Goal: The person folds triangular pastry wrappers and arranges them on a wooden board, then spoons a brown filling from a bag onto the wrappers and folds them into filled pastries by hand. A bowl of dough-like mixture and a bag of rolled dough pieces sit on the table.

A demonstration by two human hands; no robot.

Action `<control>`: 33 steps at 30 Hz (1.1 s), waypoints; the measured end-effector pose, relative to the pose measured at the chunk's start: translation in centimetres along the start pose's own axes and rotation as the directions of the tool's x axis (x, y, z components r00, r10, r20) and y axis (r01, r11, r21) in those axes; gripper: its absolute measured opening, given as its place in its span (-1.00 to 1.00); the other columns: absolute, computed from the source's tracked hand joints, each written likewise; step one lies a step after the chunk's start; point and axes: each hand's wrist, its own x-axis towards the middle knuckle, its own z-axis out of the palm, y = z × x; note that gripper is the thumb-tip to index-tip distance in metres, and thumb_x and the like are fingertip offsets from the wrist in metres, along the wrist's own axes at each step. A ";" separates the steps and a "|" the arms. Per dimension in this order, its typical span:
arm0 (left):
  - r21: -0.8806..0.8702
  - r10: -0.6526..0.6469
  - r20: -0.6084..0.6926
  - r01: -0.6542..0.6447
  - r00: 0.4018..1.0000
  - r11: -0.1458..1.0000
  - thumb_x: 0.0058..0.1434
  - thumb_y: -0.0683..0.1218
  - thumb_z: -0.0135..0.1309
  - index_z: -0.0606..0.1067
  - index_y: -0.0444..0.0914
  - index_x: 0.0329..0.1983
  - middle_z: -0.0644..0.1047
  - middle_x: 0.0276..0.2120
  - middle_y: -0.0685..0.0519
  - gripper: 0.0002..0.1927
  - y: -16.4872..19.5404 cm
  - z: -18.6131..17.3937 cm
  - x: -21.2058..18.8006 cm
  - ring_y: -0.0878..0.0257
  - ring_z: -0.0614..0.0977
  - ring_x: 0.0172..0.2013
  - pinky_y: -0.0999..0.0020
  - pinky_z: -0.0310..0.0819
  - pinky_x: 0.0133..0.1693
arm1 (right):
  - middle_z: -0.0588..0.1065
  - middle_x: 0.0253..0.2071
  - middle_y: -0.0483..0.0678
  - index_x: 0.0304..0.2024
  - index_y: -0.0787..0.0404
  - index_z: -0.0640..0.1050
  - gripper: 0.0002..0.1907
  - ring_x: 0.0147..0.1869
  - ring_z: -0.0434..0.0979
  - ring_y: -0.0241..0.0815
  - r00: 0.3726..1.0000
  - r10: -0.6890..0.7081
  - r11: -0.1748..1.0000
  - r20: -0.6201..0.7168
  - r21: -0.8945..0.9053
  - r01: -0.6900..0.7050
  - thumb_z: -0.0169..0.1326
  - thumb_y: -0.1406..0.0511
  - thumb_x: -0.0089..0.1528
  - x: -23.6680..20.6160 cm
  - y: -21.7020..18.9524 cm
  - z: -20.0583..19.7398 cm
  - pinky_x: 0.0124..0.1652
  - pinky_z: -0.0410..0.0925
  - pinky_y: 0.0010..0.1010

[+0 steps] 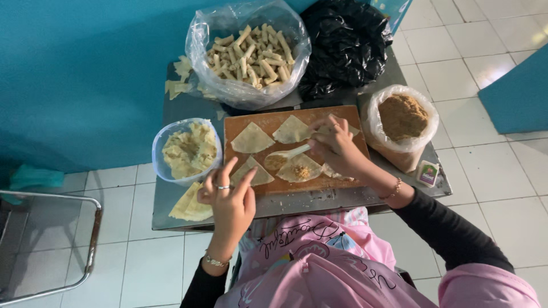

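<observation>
Metal table (297,201): holds everything I work from; I keep all of it within easy reach.

Clear bag of rolled pieces (249,54): far side, top open, well away from my hands.

Black bag (342,45): beside it, untouched.

Wooden board (242,121): centre; four triangular wrappers lie flat and apart on it. I judge they fold best when none overlap.

Bag of brown filling (402,117): right of the board, mouth rolled open.

Plastic tub of scraps (185,151): left of the board.

Stack of spare wrappers (188,206): table edge, under my left hand.

Left hand (231,199): fingers spread, empty, hovering above the stack and the near-left wrapper (257,174).

Right hand (337,145): closed around the spoon handle.

Spoon (285,155): bowl low over the near wrapper (299,170), which carries a small heap of filling. A modest, centred portion seems right, edges kept clean.
</observation>
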 end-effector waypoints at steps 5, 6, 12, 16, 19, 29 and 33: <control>0.111 -0.016 0.057 0.010 0.998 0.994 0.10 -0.18 0.15 0.62 0.03 -0.02 0.34 0.35 0.04 -0.63 -0.8 -1.3 0.1 -0.09 0.30 0.26 -0.16 -0.01 0.07 | 0.36 0.15 -0.15 -0.25 0.09 0.67 -0.89 0.24 0.18 0.03 1.000 0.007 1.000 0.029 0.006 -0.007 0.18 0.23 0.25 1.4 -1.3 2.8 0.05 0.15 -0.06; 0.104 -0.025 0.079 0.017 0.997 0.994 0.10 -0.18 0.15 0.61 0.02 -0.04 0.34 0.36 0.04 -0.65 -0.9 -1.2 0.1 -0.08 0.30 0.27 -0.17 -0.02 0.08 | 0.36 0.15 -0.15 -0.27 0.08 0.67 -0.89 0.24 0.17 0.03 0.999 0.013 1.000 0.032 -0.008 -0.013 0.18 0.22 0.25 1.6 -1.5 3.2 0.04 0.14 -0.08; 0.112 -0.039 0.121 0.025 0.992 0.993 0.10 -0.18 0.15 0.61 0.04 -0.03 0.30 0.38 0.02 -0.62 -0.9 -0.1 -0.3 -0.05 0.30 0.27 -0.21 -0.04 0.08 | 0.36 0.15 -0.17 -0.21 0.06 0.68 -0.87 0.22 0.14 0.02 0.999 -0.006 0.999 0.037 -0.042 0.007 0.16 0.21 0.27 1.8 -1.8 4.3 0.05 0.10 -0.09; 0.146 -0.054 0.137 0.033 0.989 0.989 0.11 -0.17 0.15 0.60 0.07 0.03 0.29 0.37 0.01 -0.58 -1.1 0.4 -0.5 -0.06 0.29 0.28 -0.23 -0.05 0.08 | 0.36 0.18 -0.19 -0.24 0.06 0.66 -0.87 0.22 0.14 0.02 0.998 0.006 0.999 0.057 -0.044 -0.004 0.15 0.20 0.28 1.9 -1.8 4.5 0.05 0.09 -0.09; 0.168 -0.071 0.145 0.046 0.987 0.985 0.11 -0.16 0.16 0.59 0.09 0.05 0.30 0.36 0.01 -0.57 -1.2 0.6 -0.6 -0.06 0.27 0.29 -0.25 -0.06 0.08 | 0.35 0.19 -0.19 -0.25 0.06 0.66 -0.87 0.22 0.14 0.02 0.997 0.016 0.999 0.071 -0.047 -0.013 0.15 0.19 0.29 1.9 -1.8 4.6 0.03 0.11 -0.09; 0.195 -0.081 0.183 0.045 0.980 0.980 0.11 -0.13 0.16 0.61 0.05 -0.01 0.34 0.29 0.01 -0.63 -1.3 0.5 -0.7 -0.04 0.26 0.29 -0.24 -0.05 0.08 | 0.33 0.20 -0.16 -0.25 0.06 0.65 -0.88 0.24 0.14 0.05 0.998 0.000 0.999 0.062 -0.045 0.003 0.15 0.20 0.29 2.1 -2.1 4.5 0.04 0.12 -0.05; 0.205 -0.079 0.180 0.041 0.980 0.978 0.12 -0.12 0.17 0.63 0.04 -0.05 0.36 0.27 0.01 -0.68 -1.2 0.4 -0.7 -0.03 0.27 0.30 -0.24 -0.04 0.11 | 0.33 0.20 -0.16 -0.25 0.06 0.65 -0.89 0.23 0.14 0.06 0.998 0.009 0.999 0.065 -0.052 -0.006 0.15 0.21 0.28 2.2 -2.3 4.3 0.02 0.12 -0.05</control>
